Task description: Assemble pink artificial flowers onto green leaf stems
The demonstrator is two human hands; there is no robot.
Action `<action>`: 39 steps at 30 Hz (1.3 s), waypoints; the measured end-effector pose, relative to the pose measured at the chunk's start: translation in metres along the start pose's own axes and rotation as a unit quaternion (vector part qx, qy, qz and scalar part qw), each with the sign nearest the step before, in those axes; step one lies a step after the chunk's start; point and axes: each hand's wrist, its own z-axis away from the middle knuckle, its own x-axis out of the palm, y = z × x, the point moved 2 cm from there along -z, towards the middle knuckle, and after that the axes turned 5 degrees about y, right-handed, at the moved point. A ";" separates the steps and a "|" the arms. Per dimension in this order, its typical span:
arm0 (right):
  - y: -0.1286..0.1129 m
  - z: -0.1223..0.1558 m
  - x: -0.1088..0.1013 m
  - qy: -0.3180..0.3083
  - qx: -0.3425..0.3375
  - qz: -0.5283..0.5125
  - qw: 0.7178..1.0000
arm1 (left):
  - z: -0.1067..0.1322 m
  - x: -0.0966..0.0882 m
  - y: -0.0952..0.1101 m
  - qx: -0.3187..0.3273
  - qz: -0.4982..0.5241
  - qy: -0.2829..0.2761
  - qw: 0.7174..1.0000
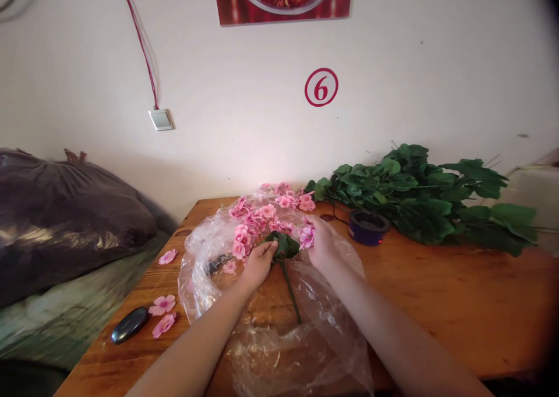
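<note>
My left hand (258, 263) pinches a green leafy stem (289, 280) near its top, over a clear plastic bag (305, 327) spread on the wooden table (437, 304). My right hand (321, 243) is closed on a pink flower head (306, 236) at the top of that stem. A heap of pink artificial flowers (262, 216) lies on the bag just beyond both hands.
A pile of green artificial leaf stems (419, 193) lies at the back right. A small dark round container (368, 227) stands beside it. Loose pink flowers (162, 312) and a black oval object (129, 325) lie near the left edge. A dark sack (65, 211) sits left of the table.
</note>
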 end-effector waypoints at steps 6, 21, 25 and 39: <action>0.020 0.013 0.002 0.019 0.081 -0.066 0.994 | 0.005 0.004 0.000 -0.006 0.021 0.008 1.000; 0.010 0.004 -0.018 -0.056 -0.058 0.066 0.995 | 0.016 0.004 0.009 0.231 -0.286 0.002 0.930; 0.023 -0.001 -0.025 -0.073 -0.027 0.066 0.995 | 0.015 0.007 0.004 0.232 -0.312 -0.024 0.921; 0.054 -0.016 -0.025 -0.123 0.055 0.026 0.991 | 0.011 0.009 -0.003 0.235 -0.319 -0.052 0.917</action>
